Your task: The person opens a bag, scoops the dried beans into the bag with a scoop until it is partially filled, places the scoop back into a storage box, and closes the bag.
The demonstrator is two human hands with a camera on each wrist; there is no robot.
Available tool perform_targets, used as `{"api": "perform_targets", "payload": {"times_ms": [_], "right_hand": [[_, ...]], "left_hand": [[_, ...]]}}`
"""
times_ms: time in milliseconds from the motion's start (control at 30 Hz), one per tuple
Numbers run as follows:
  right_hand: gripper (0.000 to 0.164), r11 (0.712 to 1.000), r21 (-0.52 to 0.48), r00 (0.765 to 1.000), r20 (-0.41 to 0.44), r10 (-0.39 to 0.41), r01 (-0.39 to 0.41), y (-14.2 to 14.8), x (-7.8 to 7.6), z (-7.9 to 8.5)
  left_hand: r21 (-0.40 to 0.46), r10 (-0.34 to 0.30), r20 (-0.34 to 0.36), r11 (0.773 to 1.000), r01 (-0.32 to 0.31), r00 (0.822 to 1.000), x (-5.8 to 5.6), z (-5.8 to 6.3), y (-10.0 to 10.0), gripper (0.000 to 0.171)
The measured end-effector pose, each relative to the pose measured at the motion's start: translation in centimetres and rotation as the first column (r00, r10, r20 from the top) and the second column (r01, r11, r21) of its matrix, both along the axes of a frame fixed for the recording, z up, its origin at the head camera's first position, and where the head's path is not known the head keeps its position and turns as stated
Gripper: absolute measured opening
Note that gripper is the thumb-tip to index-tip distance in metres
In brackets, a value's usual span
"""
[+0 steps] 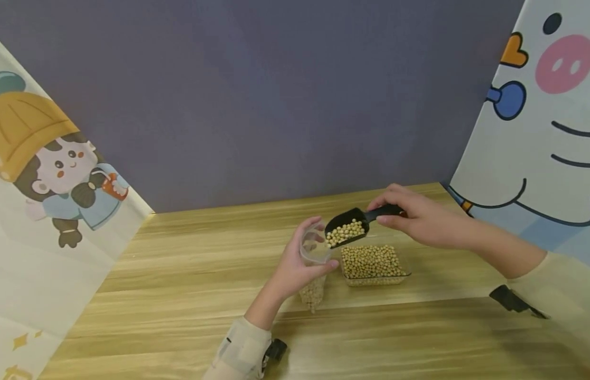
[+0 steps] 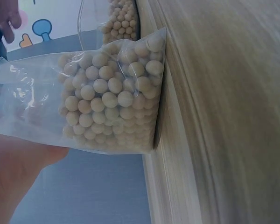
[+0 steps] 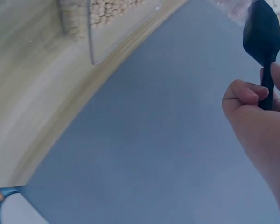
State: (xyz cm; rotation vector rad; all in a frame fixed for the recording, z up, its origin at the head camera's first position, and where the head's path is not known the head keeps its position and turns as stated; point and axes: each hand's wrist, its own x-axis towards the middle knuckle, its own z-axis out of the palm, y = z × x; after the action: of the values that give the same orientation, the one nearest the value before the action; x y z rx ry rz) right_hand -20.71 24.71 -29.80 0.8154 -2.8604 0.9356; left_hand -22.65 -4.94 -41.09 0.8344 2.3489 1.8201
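Note:
My left hand [image 1: 292,264] holds the top of a clear plastic bag [image 2: 102,98], thumb and fingers spread around its open mouth. Round, pale yellow beans that look like soybeans fill the bag's lower part, and its base stands on the table. In my right hand [image 1: 418,217] is the handle of a black scoop [image 3: 262,35], pinched between thumb and fingers. Soybeans [image 1: 344,233] lie in the scoop, whose tip overlaps the bag's mouth in the head view. Below and beside it sits a clear rectangular container [image 1: 376,282] heaped with the same beans.
Everything stands on a wood-grain table [image 1: 190,274]. A dark grey-blue panel [image 1: 275,105] rises along its far edge. Cartoon-printed panels stand at the left [image 1: 47,253] and right [image 1: 504,174]. The container is just to the right of the bag.

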Motion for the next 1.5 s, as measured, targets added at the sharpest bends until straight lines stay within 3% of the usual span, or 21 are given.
{"api": "perform_targets", "payload": {"times_ms": [233, 500, 700, 867, 1100, 1300, 1500], "right_hand": [[0.020, 0.999, 0.003, 0.999, 0.029, 0.039, -0.039, -1.6, -0.2, 0.8], [0.023, 1.000, -0.007, 1.000, 0.002, -0.018, 0.018, 0.2, -0.1, 0.3], [0.025, 0.991, 0.002, 0.990, -0.043, -0.132, 0.132, 4.8, -0.5, -2.1], [0.025, 0.981, 0.107, 0.986, -0.009, -0.164, 0.164, 7.4, -1.4, -4.6], [0.022, 0.957, 0.278, 0.995, -0.072, -0.066, 0.083, 6.9, -1.3, -6.2], [0.022, 0.960, 0.273, 0.997, -0.048, -0.057, 0.067, 5.9, -1.3, -6.8], [0.020, 0.979, 0.197, 0.998, 0.018, -0.065, 0.060, 5.8, -1.2, -8.5]], "left_hand": [[-0.005, 0.002, 0.031, 1.000, -0.002, 1.000, 0.1, 0.0, -0.2, 0.092], [0.043, -0.020, -0.044, 0.999, 0.022, 0.999, -0.2, -0.1, -0.1, 0.094], [0.050, -0.018, -0.055, 0.999, 0.020, 0.998, -0.3, 0.1, -0.2, 0.093], [0.049, 0.001, -0.066, 0.999, 0.003, 0.998, -0.5, 0.3, -0.2, 0.094], [0.047, 0.013, -0.055, 0.999, -0.010, 0.998, -0.5, 0.6, 0.0, 0.096], [0.047, -0.003, -0.024, 0.999, 0.004, 1.000, -0.4, 0.5, 0.2, 0.095], [0.044, -0.007, -0.019, 0.999, 0.007, 1.000, -0.4, 0.5, 0.3, 0.095]]}}
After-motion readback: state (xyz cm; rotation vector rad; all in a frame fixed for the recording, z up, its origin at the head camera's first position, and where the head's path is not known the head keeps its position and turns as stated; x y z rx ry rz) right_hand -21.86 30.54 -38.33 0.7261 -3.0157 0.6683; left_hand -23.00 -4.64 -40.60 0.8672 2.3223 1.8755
